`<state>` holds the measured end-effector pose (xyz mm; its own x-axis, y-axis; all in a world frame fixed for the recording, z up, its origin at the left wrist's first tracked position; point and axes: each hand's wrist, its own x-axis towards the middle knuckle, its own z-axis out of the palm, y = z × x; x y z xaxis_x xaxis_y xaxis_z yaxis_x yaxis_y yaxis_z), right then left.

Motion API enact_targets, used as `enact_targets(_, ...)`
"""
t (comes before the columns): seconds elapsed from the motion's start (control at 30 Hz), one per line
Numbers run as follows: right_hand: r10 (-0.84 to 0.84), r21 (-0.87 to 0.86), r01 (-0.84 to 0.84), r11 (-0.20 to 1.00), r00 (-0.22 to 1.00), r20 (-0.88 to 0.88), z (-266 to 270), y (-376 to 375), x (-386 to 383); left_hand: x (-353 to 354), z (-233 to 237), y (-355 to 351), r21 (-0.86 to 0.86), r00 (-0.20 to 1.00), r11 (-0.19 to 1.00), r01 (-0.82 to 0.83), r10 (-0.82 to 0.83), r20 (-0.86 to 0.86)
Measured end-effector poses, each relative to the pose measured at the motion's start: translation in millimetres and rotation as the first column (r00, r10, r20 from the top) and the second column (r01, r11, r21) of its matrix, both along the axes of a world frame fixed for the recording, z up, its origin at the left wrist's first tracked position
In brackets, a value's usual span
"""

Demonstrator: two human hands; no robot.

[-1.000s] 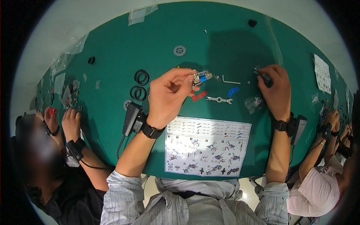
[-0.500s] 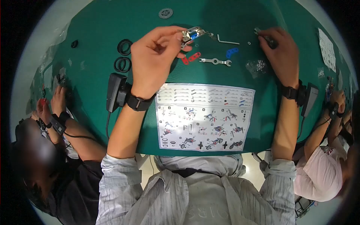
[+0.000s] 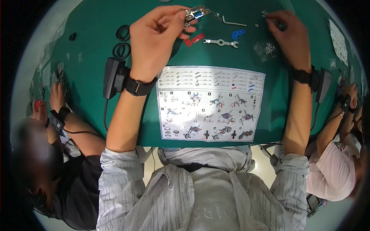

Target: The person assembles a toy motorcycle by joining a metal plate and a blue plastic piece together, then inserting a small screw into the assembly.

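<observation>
In my left hand (image 3: 154,38), at the upper middle of the head view, a small metal assembly with a blue part (image 3: 197,14) is pinched between thumb and fingers. Below its fingertips lie red perforated pieces (image 3: 197,38). My right hand (image 3: 289,30) is at the upper right, fingers curled over small metal parts (image 3: 264,14); its grip is partly hidden. Between the hands are an L-shaped hex key (image 3: 235,24), a flat wrench (image 3: 221,43), a blue angled piece (image 3: 238,34) and a small ring (image 3: 256,25).
A printed instruction sheet (image 3: 210,104) lies near the front edge of the green table (image 3: 92,69). Black rubber tyres (image 3: 121,50) are left of my left hand. A clear bag of small hardware (image 3: 268,50) sits below my right hand. Other people work at both sides.
The whole view has shifted, so table, sheet and tools appear higher in the picture. Both hands keep nearly the same places over the table, and the metal assembly stays in my left hand.
</observation>
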<state>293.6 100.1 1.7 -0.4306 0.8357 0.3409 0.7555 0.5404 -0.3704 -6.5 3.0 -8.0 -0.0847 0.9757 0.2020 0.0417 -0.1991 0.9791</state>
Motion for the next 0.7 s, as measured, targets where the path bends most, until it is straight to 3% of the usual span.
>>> enact_targets(0.1, 0.012, 0.024, -0.013, 1.000, 1.000, 0.006, -0.9, 2.0, 1.8, -3.2, -2.7, -0.8, -0.018, 0.998, 1.000, -0.013, 0.012, -0.068)
enact_targets(0.7, 0.020, 0.054, -0.021, 0.998, 1.000, 0.019, -1.3, 3.4, 2.4, -3.7, -4.9, -0.3, -0.026, 0.998, 1.000, -0.011, 0.009, -0.068)
